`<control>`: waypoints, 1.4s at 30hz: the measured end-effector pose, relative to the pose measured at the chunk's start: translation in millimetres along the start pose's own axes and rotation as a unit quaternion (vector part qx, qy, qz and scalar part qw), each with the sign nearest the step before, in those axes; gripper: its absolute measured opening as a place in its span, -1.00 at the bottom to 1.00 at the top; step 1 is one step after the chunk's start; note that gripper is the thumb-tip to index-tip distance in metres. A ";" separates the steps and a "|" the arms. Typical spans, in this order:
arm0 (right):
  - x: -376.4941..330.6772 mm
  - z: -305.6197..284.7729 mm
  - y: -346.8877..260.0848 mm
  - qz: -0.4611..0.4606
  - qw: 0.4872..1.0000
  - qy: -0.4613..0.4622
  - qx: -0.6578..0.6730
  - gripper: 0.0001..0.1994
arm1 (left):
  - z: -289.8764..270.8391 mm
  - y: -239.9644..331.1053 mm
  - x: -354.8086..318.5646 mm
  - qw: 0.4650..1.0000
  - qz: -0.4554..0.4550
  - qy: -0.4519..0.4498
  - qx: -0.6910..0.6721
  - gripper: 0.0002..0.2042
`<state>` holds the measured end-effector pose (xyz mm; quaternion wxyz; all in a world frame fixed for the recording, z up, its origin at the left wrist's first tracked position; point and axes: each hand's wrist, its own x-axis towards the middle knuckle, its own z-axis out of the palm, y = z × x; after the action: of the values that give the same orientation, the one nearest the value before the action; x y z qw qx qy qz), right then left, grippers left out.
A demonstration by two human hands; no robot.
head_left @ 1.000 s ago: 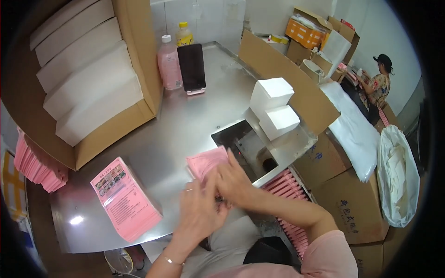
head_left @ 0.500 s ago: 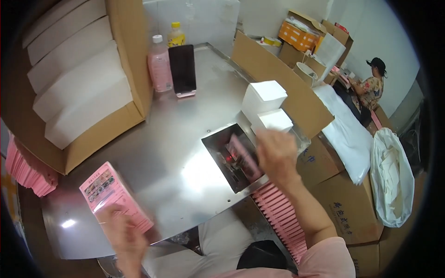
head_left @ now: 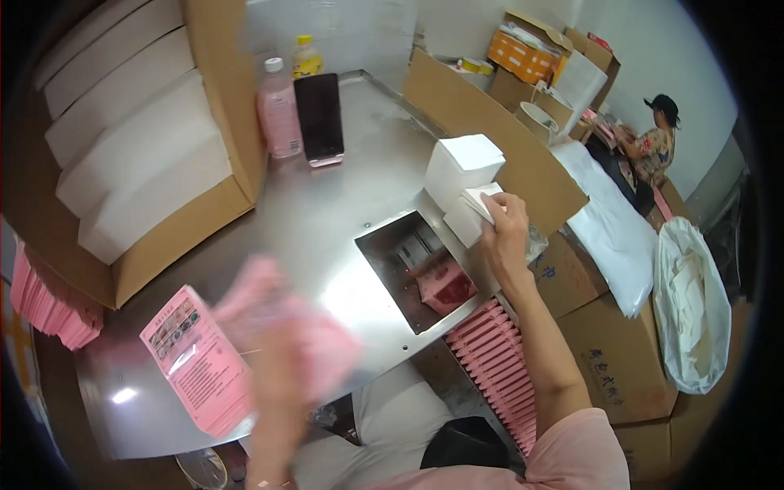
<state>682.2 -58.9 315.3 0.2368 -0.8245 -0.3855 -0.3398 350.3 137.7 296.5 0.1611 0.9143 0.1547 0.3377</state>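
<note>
Blurred by motion, my left hand (head_left: 280,384) is closed on a pink printed bag (head_left: 328,347) above the steel table. To its left lies a stack of pink printed bags (head_left: 192,351). My right hand (head_left: 508,245) pinches a few folded white napkins (head_left: 480,200) between thumb and fingers, at the top of the shorter white napkin stack (head_left: 463,224). A taller napkin stack (head_left: 459,173) stands just behind it. Left of my right hand, the table has a rectangular opening (head_left: 384,249) with a pink packet (head_left: 447,286) inside.
A large carton (head_left: 184,241) of white napkin bundles fills the left side. A phone (head_left: 319,120), pink bottle (head_left: 280,110) and yellow bottle (head_left: 306,59) stand at the back. Below the opening runs a row of pink packets (head_left: 494,367). Another person (head_left: 653,151) sits far right.
My left hand has moved right from the stack with a pink bag. My right hand has taken hold of napkins. The pink piece in the opening has shifted lower.
</note>
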 end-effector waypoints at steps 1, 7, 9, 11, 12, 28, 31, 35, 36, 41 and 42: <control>-2.5 0.3 0.4 -0.008 1.000 0.005 -0.020 -0.67 | 27.4 25.2 13.4 0.991 0.060 -0.048 -0.110 -0.76; -102.0 -44.6 -132.4 -0.367 0.882 -0.144 0.257 -0.58 | 24.9 23.4 21.7 0.977 0.044 -0.197 -0.064 -0.12; -98.5 -24.1 -138.9 -0.318 0.918 -0.103 0.213 -0.58 | 30.9 31.3 17.5 0.987 0.019 -0.156 -0.028 -0.11; -56.0 5.9 -136.2 -0.259 0.937 -0.209 0.103 -0.67 | 45.3 47.4 18.9 0.994 -0.023 -0.104 -0.013 -0.09; -55.1 6.4 -151.0 -0.253 0.939 -0.211 0.096 -0.67 | 47.1 48.7 17.5 0.994 -0.017 -0.107 -0.020 -0.09; -4.0 2.2 -6.5 0.012 0.994 -0.088 -0.066 -0.84 | 34.2 39.9 19.7 0.985 -0.040 -0.082 0.146 -0.47; -5.4 2.3 -0.1 0.029 0.996 -0.081 -0.025 -0.79 | 33.4 44.0 19.0 0.988 -0.035 -0.079 0.124 -0.46; -15.3 1.8 2.1 0.044 0.998 -0.046 0.030 -0.71 | 42.3 43.6 13.5 0.985 -0.021 -0.108 0.136 -0.51; -15.2 -0.8 -1.9 -0.003 1.000 -0.022 0.007 -0.65 | 43.3 43.3 12.2 0.984 -0.022 -0.108 0.139 -0.51; -57.2 -35.6 -119.4 -0.162 0.921 -0.296 0.195 -0.58 | 22.0 35.5 16.9 0.985 -0.012 -0.168 -0.036 -0.42; -58.2 -53.5 -145.2 -0.317 0.866 -0.300 0.245 -0.59 | 17.7 29.7 19.6 0.983 -0.057 -0.174 -0.024 -0.35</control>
<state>518.9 -35.8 325.8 0.1844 -0.6356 -0.7492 -0.0275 381.5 115.3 306.7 0.2260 0.9449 0.1679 0.1671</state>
